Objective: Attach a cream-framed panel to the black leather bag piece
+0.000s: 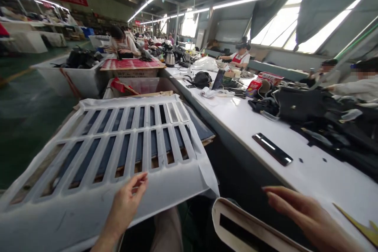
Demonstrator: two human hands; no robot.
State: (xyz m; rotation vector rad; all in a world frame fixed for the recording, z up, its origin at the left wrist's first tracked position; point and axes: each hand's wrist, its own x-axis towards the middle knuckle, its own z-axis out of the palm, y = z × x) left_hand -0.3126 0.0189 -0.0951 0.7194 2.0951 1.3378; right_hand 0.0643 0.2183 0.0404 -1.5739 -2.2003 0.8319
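My left hand hovers over the near edge of a translucent white slotted sheet, its fingers loosely bent with a gap to the thumb. Nothing shows in it. Two rows of long slots run across the sheet, and dark blue and brown surfaces show through. Two pale framed strips lie at its far right end. My right hand is near the white table's edge, fingers stretched leftward and holding nothing visible. Below and left of it is a long off-white piece with a rounded end and a dark slot.
A black phone lies on the white table. Black bags are heaped beyond it. A yellow pointed thing is at the lower right. White bins stand at the far left. Several people work farther along the tables.
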